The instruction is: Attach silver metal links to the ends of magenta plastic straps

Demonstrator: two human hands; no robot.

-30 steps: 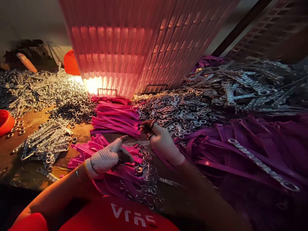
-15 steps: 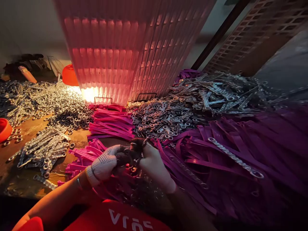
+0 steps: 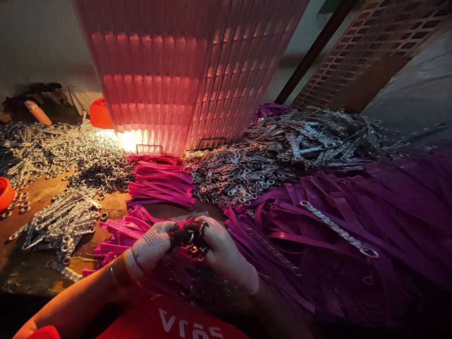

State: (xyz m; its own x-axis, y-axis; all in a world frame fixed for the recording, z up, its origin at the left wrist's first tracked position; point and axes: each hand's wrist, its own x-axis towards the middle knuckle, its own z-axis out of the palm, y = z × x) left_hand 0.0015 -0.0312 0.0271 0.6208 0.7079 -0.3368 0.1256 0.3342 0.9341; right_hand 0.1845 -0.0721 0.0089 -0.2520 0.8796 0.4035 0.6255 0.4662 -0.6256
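Observation:
My left hand, in a white dotted glove with blackened fingertips, is closed in a pinch in front of my body. Against it, fingertips nearly meeting, is my right hand, gloved too and closed. A small shiny metal ring shows between the fingers; whatever else they grip is hidden by the dark fingertips. Bright magenta strips lie beside my left hand. On the other side, dark purple strips spread out, with a twisted silver metal piece with ringed ends on top.
Piles of silver ringed pieces cover the left of the table; more metal pieces are heaped behind my hands. Tall ribbed translucent panels stand at the back, near an orange lamp. An orange round container sits at the left edge.
My hands have shifted slightly, and the fingertips sit lower and more in line with each other. The view has moved a little; the piles look the same.

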